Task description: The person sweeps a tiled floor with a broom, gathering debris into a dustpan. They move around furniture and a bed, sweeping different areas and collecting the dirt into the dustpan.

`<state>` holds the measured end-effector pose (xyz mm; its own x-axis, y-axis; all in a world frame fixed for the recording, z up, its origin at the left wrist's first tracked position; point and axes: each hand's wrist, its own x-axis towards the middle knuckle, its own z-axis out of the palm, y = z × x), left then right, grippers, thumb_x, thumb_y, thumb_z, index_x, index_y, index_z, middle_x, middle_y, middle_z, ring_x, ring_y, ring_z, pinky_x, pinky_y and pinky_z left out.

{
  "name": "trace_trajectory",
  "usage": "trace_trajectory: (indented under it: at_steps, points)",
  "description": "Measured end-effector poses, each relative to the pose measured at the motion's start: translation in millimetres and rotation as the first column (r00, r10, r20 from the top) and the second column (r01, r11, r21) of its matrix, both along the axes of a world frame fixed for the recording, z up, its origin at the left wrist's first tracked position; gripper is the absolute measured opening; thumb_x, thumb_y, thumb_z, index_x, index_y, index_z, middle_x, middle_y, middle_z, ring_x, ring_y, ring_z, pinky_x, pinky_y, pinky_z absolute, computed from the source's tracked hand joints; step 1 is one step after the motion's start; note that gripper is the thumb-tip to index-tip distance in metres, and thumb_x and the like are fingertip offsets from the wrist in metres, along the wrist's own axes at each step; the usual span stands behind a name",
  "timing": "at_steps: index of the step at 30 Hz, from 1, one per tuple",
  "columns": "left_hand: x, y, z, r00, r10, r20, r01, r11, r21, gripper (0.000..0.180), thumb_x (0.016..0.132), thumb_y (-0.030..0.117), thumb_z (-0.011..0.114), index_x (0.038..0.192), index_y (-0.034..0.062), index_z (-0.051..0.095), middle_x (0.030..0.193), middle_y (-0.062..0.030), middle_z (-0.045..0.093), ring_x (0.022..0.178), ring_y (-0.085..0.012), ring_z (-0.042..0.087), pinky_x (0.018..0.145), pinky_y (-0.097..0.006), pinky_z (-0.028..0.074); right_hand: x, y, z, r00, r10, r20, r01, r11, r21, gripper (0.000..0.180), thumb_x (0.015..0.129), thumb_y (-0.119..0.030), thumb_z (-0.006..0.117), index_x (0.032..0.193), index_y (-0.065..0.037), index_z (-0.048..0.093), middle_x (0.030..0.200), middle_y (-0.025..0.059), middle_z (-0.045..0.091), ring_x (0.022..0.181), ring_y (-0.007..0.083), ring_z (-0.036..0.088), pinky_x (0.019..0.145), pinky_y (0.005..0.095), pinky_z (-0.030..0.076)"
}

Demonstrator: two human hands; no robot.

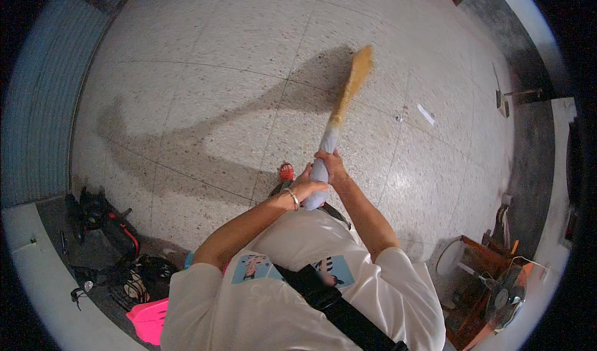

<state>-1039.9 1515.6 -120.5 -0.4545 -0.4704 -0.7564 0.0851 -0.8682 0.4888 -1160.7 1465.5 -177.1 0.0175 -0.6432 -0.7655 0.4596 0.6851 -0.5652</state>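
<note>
A grass broom [329,133] with a thick pale grey handle and a narrow yellow head slants away from my body over the floor. Toward the handle's near end, my left hand [305,184] is closed on it, a bracelet on the wrist. Further up the handle, my right hand [333,166] is wrapped round it too. The yellow head [357,71] is slightly blurred; whether its tip touches the floor I cannot tell. Right of the broom, a white paper strip [426,114] and small scraps [401,114] lie on the floor.
Speckled floor tiles [205,102] spread ahead, bordered by a blue corrugated shutter [43,102]. My foot in a red sandal [286,172] shows below. Black bags [112,226] and a pink plastic item [149,320] sit at left, a fan [507,298] and wooden furniture [479,251] at right.
</note>
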Motion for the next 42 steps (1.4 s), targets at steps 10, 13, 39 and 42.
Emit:
trace_trajectory:
  at_steps: [10,13,39,42]
  points:
    - [-9,17,10,0.965,0.261,0.032,-0.262,0.961,0.088,0.033,0.073,0.021,0.064,0.096,0.0058,0.045,0.076,-0.0075,0.053,0.062,-0.0218,0.058,0.046,-0.035,0.048,32,-11,-52,0.908,0.399,0.128,-0.388,0.916,-0.103,0.049,0.062,-0.015,0.064,0.105,-0.001,0.043,0.083,0.0131,0.052,0.069,0.0251,0.052,0.057,0.0391,0.046]
    - [-28,17,9,0.962,0.266,0.061,-0.272,0.951,0.149,0.03,0.073,0.021,0.063,0.093,0.0057,0.047,0.072,-0.0076,0.053,0.061,-0.022,0.058,0.045,-0.035,0.048,15,-4,-37,0.87,0.449,0.203,-0.434,0.893,-0.119,0.045,0.062,-0.014,0.064,0.101,0.0,0.045,0.081,0.0125,0.053,0.07,0.0243,0.054,0.057,0.0397,0.047]
    - [72,-36,21,0.86,0.484,0.16,-0.437,0.862,-0.256,0.063,0.067,0.012,0.062,0.118,0.0145,0.025,0.08,-0.0116,0.052,0.054,-0.0246,0.058,0.038,-0.036,0.048,123,-80,21,0.88,0.462,0.108,-0.441,0.881,-0.173,0.061,0.065,-0.012,0.065,0.115,-0.008,0.03,0.089,0.0139,0.05,0.077,0.0282,0.052,0.057,0.042,0.046]
    - [127,-65,11,0.83,0.537,0.152,-0.472,0.821,-0.322,0.053,0.07,0.014,0.064,0.111,0.0143,0.03,0.086,-0.0104,0.052,0.055,-0.025,0.058,0.041,-0.037,0.048,183,-121,-49,0.447,0.657,-0.606,-0.783,-0.04,-0.621,0.053,0.061,-0.016,0.068,0.107,-0.007,0.043,0.088,0.0131,0.055,0.084,0.0255,0.054,0.065,0.0432,0.045]
